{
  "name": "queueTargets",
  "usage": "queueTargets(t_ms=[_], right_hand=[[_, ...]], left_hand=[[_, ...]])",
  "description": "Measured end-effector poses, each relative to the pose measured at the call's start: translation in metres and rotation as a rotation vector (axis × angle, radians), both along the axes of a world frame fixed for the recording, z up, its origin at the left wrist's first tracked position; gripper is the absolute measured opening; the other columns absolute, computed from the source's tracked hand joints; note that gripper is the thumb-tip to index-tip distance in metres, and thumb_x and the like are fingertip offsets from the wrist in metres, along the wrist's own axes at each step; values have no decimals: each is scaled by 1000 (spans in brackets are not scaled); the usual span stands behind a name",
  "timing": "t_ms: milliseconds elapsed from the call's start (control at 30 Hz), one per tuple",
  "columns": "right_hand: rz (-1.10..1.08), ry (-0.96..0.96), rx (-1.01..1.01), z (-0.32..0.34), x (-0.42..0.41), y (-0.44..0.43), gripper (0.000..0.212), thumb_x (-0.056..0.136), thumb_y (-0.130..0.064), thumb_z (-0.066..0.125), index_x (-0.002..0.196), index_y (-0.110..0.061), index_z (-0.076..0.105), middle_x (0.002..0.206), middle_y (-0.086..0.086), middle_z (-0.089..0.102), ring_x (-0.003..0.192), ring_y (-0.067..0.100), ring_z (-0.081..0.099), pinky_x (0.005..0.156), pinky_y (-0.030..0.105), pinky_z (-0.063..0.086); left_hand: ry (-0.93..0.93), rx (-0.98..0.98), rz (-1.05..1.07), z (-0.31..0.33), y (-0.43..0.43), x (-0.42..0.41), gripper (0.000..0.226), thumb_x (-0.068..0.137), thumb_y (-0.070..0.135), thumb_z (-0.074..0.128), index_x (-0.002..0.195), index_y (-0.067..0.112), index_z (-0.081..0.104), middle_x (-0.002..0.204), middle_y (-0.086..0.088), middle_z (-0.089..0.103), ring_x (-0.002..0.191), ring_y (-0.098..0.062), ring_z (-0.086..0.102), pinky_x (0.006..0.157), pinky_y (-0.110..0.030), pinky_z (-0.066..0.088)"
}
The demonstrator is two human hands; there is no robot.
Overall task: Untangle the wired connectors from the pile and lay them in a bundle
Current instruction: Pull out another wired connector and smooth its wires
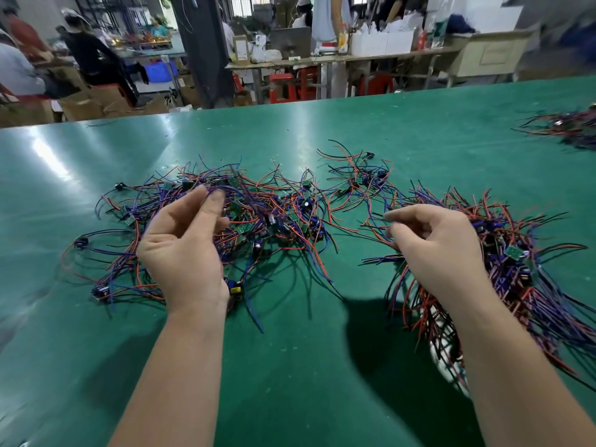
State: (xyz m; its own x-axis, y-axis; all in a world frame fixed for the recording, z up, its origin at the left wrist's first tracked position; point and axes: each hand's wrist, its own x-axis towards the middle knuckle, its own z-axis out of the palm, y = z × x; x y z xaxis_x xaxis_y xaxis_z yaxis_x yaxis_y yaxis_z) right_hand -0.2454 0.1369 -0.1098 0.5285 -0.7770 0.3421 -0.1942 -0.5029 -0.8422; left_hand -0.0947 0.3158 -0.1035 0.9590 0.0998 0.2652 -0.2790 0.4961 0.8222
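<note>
- Green table mat is filling most of the view, scuffed and catching glare at upper left.
- Background is showing a workshop: workbenches, red stools, cardboard boxes, and several people, all blurred.
- Bundle of wired connectors is lying at the right side of the mat. Its red, black and blue leads are running roughly parallel toward the near right edge, and small green boards are showing among them.
- Tangled pile is sitting centre-left on the mat, well apart from the bundle. Leads are crossing every way, with green boards and blue parts scattered through it.
- A small cluster of connectors is lying behind and between pile and bundle, with loose red and black leads sticking up.
- Another heap is lying at the far right edge, blurred.
- Left hand is hovering over the left part of the pile, palm turned inward and fingers curled. The grip is narrow: thumb tip and fingers are pinching a blue wire strand, which is stretching rightward and down into the pile, motion-blurred.
- Right hand is sitting over the left edge of the bundle, back of the hand up. The forefinger is pointing left and the other fingers are curled under.
- Leads are passing beneath those fingers; I cannot tell whether any is being gripped.
</note>
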Motion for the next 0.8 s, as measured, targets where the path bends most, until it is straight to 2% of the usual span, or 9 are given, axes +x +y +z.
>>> queueTargets(t_ms=[100,200,333,467,533,633,733,800], right_hand=[[63,8,1,-1,1,3,20,84,-8,61,86,-26,71,73,-6,70,71,16,68,71,32,57],[79,-2,2,-1,1,4,21,83,-9,60,84,-28,70,72,-5,71,70,17,68,72,37,58],[109,-22,70,0,2,5,26,83,-5,60,78,-29,69,70,-3,71,68,19,68,70,36,58],[349,-128,312,3,3,12,17,90,2,56,93,-4,71,72,7,70,56,12,62,52,16,46],[492,-177,493,6,4,19,17,93,-6,53,95,-7,70,77,13,70,57,16,60,50,18,43],[661,-236,746,9,7,28,22,94,-20,48,98,-14,68,81,15,70,54,18,58,49,20,41],[797,-167,866,9,6,34,32,85,-34,53,106,-15,66,86,14,72,55,15,59,53,21,43],[890,-194,889,8,4,35,28,82,-30,57,107,-20,68,89,15,72,58,14,60,56,22,45]], left_hand=[[275,-232,-165,8,10,7,11,75,13,75,69,22,71,67,9,70,50,0,57,52,-14,42],[393,-331,-238,10,15,13,8,73,20,75,71,25,69,63,14,65,47,4,51,57,-14,41],[361,-181,-234,6,9,7,29,83,13,69,60,30,74,57,12,63,46,3,52,58,-14,42],[273,-54,-275,3,-2,-2,12,75,17,75,66,26,75,63,11,67,49,2,54,53,-12,43],[214,-14,-273,0,-7,-7,5,68,17,77,70,22,75,69,9,70,54,0,57,52,-12,46],[140,26,-252,-1,-14,-13,11,73,7,76,75,17,73,70,7,72,55,-1,60,51,-12,47],[71,64,-210,-4,-17,-14,14,75,2,74,79,16,71,67,8,72,52,-1,59,52,-12,47],[25,84,-177,-7,-18,-12,13,76,2,74,80,14,71,67,8,72,56,-2,60,56,-13,48]])
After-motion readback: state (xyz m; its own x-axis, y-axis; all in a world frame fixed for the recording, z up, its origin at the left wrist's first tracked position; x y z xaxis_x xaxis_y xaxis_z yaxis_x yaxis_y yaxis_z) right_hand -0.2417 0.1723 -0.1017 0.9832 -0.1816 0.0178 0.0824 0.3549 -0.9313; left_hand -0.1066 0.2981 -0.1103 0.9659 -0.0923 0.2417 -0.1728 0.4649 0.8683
